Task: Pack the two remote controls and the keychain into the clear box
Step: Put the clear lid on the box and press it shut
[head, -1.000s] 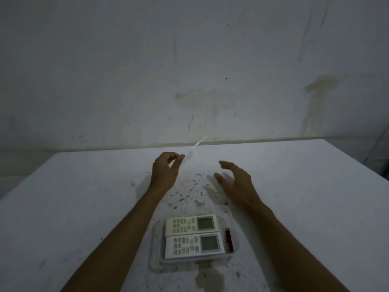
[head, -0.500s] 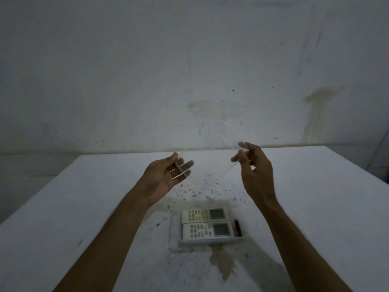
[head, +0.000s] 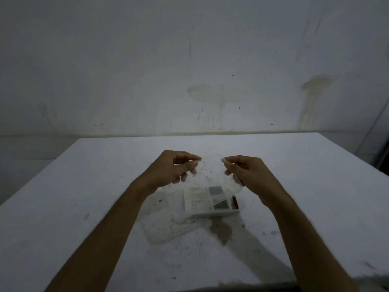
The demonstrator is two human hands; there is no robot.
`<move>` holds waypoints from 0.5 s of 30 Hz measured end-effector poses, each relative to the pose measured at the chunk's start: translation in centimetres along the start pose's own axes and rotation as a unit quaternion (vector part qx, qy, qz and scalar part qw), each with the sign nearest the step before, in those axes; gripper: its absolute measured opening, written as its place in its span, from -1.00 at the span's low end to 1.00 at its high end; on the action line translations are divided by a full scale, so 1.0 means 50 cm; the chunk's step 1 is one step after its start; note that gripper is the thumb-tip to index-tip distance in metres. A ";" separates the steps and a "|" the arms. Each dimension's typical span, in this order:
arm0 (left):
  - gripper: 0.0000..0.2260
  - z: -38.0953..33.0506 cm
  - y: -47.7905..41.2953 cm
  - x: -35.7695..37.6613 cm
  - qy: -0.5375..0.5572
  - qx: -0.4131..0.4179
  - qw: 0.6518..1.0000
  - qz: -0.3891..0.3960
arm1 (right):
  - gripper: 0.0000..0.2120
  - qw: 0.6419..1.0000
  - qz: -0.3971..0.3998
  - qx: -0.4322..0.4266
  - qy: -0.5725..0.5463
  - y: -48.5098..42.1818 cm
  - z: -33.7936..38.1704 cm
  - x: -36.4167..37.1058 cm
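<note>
A white bench (head: 84,186) fills the lower half of the frame, its top scattered with dark specks around the centre. A brownish stain (head: 221,230) sits on it just below centre. Behind rises a grey-white wall (head: 126,60), marked by a pale yellowish blotch (head: 205,94) in the middle and a darker streaked patch (head: 313,84) at upper right.

Two white remote controls (head: 203,199) lie side by side in the clear box (head: 212,213), red keychain (head: 235,202) beside them.
</note>
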State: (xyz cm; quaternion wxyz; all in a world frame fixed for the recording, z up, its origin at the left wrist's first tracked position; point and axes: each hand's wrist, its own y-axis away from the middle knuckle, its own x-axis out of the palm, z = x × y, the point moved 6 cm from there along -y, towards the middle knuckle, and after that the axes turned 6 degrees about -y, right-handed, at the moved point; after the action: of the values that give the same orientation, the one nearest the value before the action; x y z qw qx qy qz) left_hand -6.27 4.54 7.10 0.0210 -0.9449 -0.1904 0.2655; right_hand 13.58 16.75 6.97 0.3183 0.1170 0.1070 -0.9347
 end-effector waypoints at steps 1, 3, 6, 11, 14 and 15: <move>-0.80 0.005 -0.006 0.007 -0.017 -0.001 1.000 0.000 | -0.73 1.000 0.001 0.008 -0.010 -0.003 -0.008 -0.003; -0.80 0.018 -0.019 0.013 -0.087 -0.001 0.995 -0.044 | -0.73 0.998 -0.017 0.028 -0.048 -0.006 -0.034 -0.015; -0.77 0.049 -0.018 0.006 -0.103 -0.020 0.982 -0.157 | -0.66 0.993 -0.089 0.040 -0.070 -0.001 -0.079 -0.042; -0.89 0.112 0.018 0.023 -0.098 -0.047 0.975 -0.192 | -0.66 0.987 -0.152 0.024 -0.053 0.003 -0.112 -0.065; -0.87 0.122 0.022 0.015 -0.091 -0.074 0.966 -0.229 | -0.66 0.988 -0.143 0.012 -0.051 0.001 -0.105 -0.053; -0.83 0.124 0.022 0.010 -0.077 -0.092 0.963 -0.241 | -0.66 0.989 -0.138 0.006 -0.050 0.001 -0.102 -0.047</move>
State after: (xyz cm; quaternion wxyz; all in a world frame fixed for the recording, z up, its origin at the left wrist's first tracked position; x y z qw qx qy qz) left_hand -8.68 3.34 1.38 -0.0176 -0.8457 -0.4370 0.3058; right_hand 16.18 19.44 2.80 0.1908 0.0565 0.1000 -0.9749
